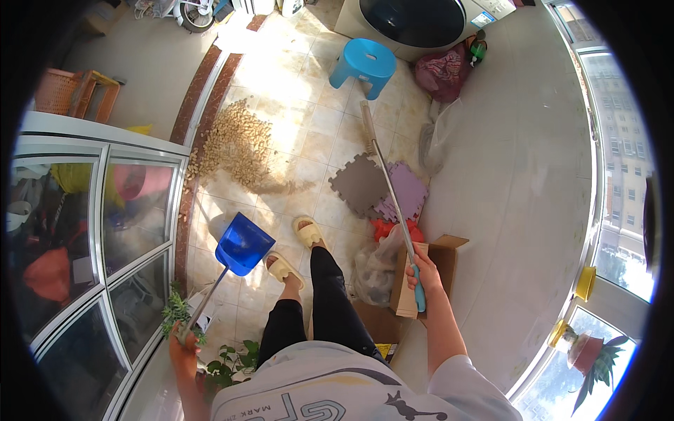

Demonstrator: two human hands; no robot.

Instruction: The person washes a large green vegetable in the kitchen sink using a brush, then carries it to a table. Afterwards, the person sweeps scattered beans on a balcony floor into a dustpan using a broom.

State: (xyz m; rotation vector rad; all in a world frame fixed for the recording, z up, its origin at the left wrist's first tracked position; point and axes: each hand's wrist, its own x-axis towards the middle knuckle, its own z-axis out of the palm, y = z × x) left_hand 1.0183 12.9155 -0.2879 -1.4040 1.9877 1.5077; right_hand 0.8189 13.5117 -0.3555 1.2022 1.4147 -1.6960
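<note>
My left hand [184,342] grips the handle of a long-handled blue dustpan [245,244], whose pan hangs in front of my slippered feet. In my right hand [424,268] is the turquoise grip of a long metal-shafted broom [392,189]. The broom head [367,123] is at the far end, over the tiles near the blue stool. A heap of what look like unshelled peanuts [237,144] lies on the tiled floor beside the door sill, with a streak of fine debris along its near edge. Both tools are apart from the heap.
A blue plastic stool [368,60] stands before a washing machine [410,23]. Grey [358,184] and purple [405,189] foam mats, a clear plastic bag [376,268] and an open cardboard box [442,263] line the right wall. Left is a glazed sliding door [105,210]; potted leaves [231,363] grow by my legs.
</note>
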